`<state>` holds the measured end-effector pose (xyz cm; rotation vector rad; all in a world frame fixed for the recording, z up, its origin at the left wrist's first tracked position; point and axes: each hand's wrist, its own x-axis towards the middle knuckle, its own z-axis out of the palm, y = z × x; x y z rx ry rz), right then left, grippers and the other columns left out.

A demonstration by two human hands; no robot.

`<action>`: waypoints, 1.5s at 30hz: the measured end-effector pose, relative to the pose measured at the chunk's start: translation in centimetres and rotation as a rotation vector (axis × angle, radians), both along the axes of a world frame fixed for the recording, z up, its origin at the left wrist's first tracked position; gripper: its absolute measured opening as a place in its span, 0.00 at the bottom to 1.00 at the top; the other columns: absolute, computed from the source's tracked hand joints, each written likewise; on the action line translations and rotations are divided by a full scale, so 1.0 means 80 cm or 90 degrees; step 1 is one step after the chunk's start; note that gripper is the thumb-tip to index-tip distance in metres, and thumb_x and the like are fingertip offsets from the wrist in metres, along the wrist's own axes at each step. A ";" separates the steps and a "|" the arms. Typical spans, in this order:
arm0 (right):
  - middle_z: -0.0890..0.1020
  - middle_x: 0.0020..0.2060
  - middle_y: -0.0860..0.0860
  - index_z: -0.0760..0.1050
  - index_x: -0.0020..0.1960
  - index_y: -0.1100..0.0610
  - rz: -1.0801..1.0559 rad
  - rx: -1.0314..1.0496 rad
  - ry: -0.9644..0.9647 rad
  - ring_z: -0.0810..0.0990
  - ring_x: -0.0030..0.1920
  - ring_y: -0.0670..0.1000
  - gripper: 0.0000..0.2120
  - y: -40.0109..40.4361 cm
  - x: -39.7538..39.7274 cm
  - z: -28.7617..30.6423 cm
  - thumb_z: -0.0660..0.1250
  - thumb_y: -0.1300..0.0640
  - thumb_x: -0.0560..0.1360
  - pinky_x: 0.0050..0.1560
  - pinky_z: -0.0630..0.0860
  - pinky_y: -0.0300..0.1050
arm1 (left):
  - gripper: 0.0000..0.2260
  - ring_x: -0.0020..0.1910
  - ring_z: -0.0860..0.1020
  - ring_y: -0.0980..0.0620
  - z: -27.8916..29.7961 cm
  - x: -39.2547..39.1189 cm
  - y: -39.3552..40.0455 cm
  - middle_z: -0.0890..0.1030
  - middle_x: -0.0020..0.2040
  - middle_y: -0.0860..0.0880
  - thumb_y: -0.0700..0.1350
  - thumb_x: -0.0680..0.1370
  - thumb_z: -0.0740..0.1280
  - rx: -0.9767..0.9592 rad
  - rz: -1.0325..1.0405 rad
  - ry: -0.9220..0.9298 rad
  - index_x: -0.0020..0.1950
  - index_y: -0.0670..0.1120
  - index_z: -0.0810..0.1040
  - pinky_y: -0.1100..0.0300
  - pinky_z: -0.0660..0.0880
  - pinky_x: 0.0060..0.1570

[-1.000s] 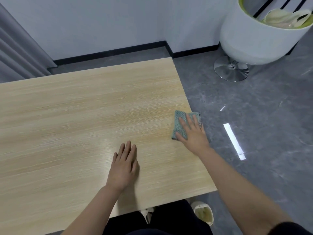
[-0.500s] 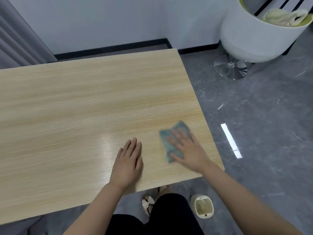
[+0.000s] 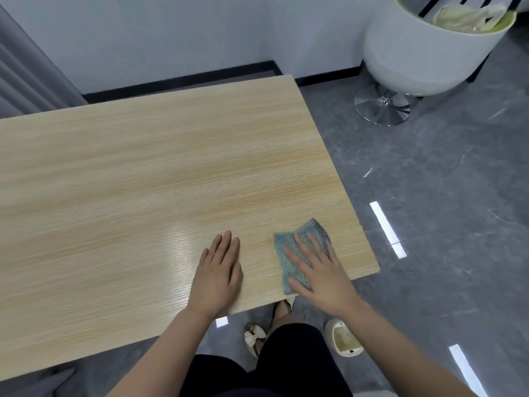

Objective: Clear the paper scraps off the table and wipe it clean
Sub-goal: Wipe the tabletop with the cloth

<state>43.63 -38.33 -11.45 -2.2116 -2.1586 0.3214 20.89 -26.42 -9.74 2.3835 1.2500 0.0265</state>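
Observation:
A light wooden table (image 3: 143, 181) fills the left and middle of the view. No paper scraps show on its top. My right hand (image 3: 320, 270) presses flat, fingers spread, on a teal woven cloth (image 3: 289, 247) close to the table's near right corner. The cloth's lower end reaches the table's front edge. My left hand (image 3: 217, 273) rests flat on the wood about a hand's width left of the cloth, fingers straight and together.
A white tub chair (image 3: 423, 50) on a chrome base stands on the grey floor at the far right. A small cream bin (image 3: 345, 340) sits on the floor by my feet. Grey curtains (image 3: 25, 73) hang at the far left, and a wall runs behind the table.
My right hand has slid the cloth from the table's right edge back toward me and to the near corner. The left hand has stayed flat on the table.

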 end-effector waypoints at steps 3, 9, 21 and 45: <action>0.47 0.76 0.47 0.41 0.76 0.41 -0.058 -0.005 -0.012 0.45 0.77 0.53 0.30 0.017 0.046 0.002 0.39 0.32 0.77 0.74 0.41 0.55 | 0.32 0.74 0.39 0.58 0.000 -0.001 0.001 0.44 0.75 0.57 0.59 0.74 0.37 -0.008 -0.001 0.007 0.77 0.49 0.51 0.60 0.39 0.70; 0.39 0.76 0.47 0.38 0.75 0.43 -0.332 -0.076 0.041 0.34 0.75 0.50 0.35 0.038 0.082 0.015 0.34 0.31 0.72 0.73 0.35 0.52 | 0.33 0.74 0.39 0.58 -0.001 0.000 0.001 0.44 0.75 0.56 0.59 0.74 0.37 -0.006 -0.004 0.011 0.77 0.49 0.52 0.59 0.40 0.71; 0.47 0.76 0.46 0.44 0.76 0.43 -0.100 -0.032 -0.005 0.41 0.76 0.50 0.30 -0.020 0.063 0.004 0.39 0.33 0.78 0.74 0.38 0.53 | 0.35 0.74 0.41 0.56 0.001 0.007 -0.004 0.44 0.74 0.56 0.59 0.72 0.36 -0.015 0.028 0.026 0.77 0.48 0.52 0.53 0.44 0.73; 0.53 0.75 0.56 0.52 0.75 0.58 -0.301 -0.004 0.011 0.50 0.76 0.59 0.31 -0.043 0.050 -0.001 0.36 0.40 0.79 0.73 0.45 0.57 | 0.32 0.74 0.44 0.57 -0.001 0.008 -0.052 0.47 0.75 0.55 0.59 0.75 0.37 0.015 0.109 0.051 0.77 0.49 0.54 0.54 0.46 0.73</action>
